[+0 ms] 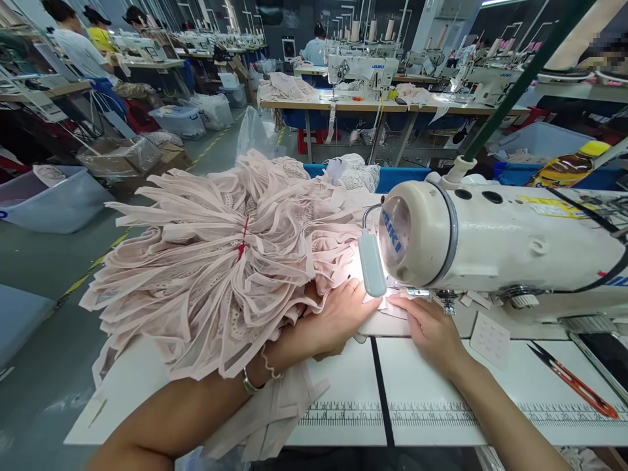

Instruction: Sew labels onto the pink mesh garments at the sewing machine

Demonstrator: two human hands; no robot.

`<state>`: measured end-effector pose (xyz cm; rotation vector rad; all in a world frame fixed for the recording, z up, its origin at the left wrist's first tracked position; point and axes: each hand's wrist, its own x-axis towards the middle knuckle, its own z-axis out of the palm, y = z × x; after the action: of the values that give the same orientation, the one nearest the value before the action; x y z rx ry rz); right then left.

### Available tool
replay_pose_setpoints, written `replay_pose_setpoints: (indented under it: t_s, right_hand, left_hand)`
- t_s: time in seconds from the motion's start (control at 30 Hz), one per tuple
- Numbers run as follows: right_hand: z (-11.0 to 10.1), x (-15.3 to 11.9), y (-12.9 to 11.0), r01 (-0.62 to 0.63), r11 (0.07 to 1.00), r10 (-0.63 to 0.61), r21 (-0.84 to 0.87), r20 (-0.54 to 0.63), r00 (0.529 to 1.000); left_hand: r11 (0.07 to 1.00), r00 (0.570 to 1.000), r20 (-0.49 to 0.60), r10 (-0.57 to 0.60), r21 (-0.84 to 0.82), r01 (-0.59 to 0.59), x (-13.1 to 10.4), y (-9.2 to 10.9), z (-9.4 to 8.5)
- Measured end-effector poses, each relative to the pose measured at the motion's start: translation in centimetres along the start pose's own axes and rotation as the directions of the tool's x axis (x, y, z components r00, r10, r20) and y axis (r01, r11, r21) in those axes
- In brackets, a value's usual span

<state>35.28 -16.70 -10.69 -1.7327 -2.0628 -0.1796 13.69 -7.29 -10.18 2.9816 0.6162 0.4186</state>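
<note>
My left hand [346,311] rests on pale pink fabric beside the lamp of a white sewing machine [490,235]; its fingers point toward the lit needle area. Close by on the right, my right hand [426,320] has its fingertips on a small light piece of fabric [395,310] under the machine head. The grey lamp [372,265] hides part of the space between the hands. A large bundle of pale pink lace-edged garments [210,261], tied with a red string [242,247], lies by my left forearm. Whether either hand pinches cloth is unclear.
Red-handled snips [576,383] and a small card [490,338] lie at right. A ruler strip [343,415] runs along the front edge. More pale fabric [265,412] hangs under my left forearm. Other machines [363,69] and people [81,49] are farther back.
</note>
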Motion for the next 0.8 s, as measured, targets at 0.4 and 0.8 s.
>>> replay_pose_setpoints:
  t_s: [0.4, 0.8]
  right_hand:
    - [-0.5, 0.5, -0.7, 0.034, 0.996, -0.030, 0.084, -0.038, 0.999]
    - [-0.9, 0.4, -0.6, 0.106, 0.980, -0.109, 0.167, 0.006, 0.994]
  left_hand:
    - [0.989, 0.983, 0.112, 0.142, 0.024, -0.146, 0.7, 0.4, -0.5]
    - [0.985, 0.985, 0.026, 0.170, 0.032, -0.171, 0.3, 0.4, 0.2]
